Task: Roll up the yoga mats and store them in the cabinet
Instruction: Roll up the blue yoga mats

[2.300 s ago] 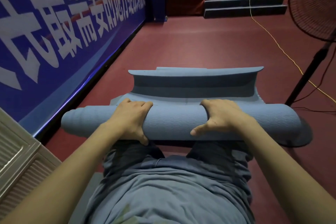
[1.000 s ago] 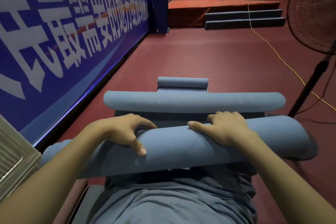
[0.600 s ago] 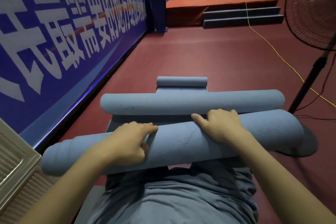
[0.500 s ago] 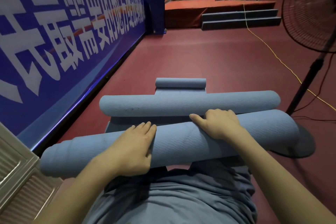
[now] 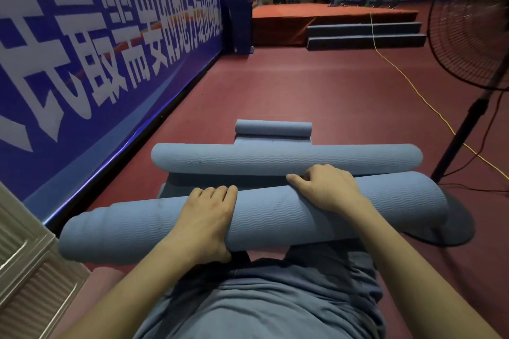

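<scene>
at the lower middle of the view, across the person's lap, lies the nearest rolled mat (image 5: 275,217), a thick blue roll running from about 8 o'clock up toward 3 o'clock. the left hand (image 5: 206,217) wraps over its top, fingers curled down the far side and thumb tucked under the near edge, so it grips the roll. the right hand (image 5: 327,190) sits over the roll's far upper side with fingers bent around it and the forefinger pointing toward 9 o'clock; it too holds the mat. i judge this two-handed clasp keeps the roll from springing loose while it is lifted.

just beyond, toward 12 o'clock, a second rolled mat (image 5: 275,158) lies crosswise on the red floor (image 5: 330,91), close behind the right hand's knuckles; whether it touches the held roll i cannot tell. farther on, a third small roll (image 5: 272,128) sits at the far end of a flat stretch of mat, seemingly only partly rolled.

at 7 o'clock a pale panelled cabinet (image 5: 30,270) edge shows, next to the held mat's left end, probably where the roll is headed. a blue banner wall (image 5: 96,49) fills 10 o'clock, and a standing fan (image 5: 473,36) stands at 2 o'clock, its base (image 5: 454,226) behind the mat's right end.
</scene>
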A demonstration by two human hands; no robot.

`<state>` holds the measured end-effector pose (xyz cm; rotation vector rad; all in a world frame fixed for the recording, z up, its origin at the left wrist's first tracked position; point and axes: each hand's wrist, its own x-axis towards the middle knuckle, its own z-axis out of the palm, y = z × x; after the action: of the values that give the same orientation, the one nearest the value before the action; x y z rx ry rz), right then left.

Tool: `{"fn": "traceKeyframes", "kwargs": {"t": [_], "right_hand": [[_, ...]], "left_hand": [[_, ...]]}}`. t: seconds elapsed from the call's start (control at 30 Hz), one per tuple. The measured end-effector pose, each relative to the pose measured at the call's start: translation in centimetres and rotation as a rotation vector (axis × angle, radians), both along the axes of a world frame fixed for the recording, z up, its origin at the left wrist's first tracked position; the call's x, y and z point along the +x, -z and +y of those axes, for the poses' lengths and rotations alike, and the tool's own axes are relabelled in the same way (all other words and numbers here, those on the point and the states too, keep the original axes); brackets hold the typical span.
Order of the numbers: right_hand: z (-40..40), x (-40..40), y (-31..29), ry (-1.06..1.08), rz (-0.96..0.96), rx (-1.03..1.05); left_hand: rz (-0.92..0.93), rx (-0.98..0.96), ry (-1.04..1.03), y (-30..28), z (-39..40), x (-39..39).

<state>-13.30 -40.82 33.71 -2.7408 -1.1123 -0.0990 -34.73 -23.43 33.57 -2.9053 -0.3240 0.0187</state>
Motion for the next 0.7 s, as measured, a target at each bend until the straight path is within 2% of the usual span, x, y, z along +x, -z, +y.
{"fn": "traceKeyframes", "kwargs": {"t": [0.1, 0.2, 0.27, 0.33, 0.53, 0.7], "right_hand": [[-0.5, 0.2, -0.7, -0.031, 0.104, -0.074], [-1.0, 0.7, -1.5, -0.058, 0.291, -0.159], [-1.0, 1.0, -1.1, -0.082, 0.416, -0.171], [-1.0, 0.9, -0.1, -0.118, 0.461, -0.178], [-2.0, -0.9, -0.5, -0.13, 0.305, -0.167], [-1.7, -1.2, -1.1, -0.052, 0.142, 0.015]], "left_hand": [[0.014, -0.03, 0.027, -1.1, 0.4, -0.2], [0.08, -0.125, 0.028, -2.7, 0.6, -0.3], [0.135, -0.18, 0.024, -3.5, 0.4, -0.7], [0.179, -0.213, 0.023, -3.7, -0.1, -1.3], [0.204, -0.246, -0.001, -3.3, -0.5, -1.7], [0.233, -0.474, -0.085, -3.9, 1.3, -1.1]]}}
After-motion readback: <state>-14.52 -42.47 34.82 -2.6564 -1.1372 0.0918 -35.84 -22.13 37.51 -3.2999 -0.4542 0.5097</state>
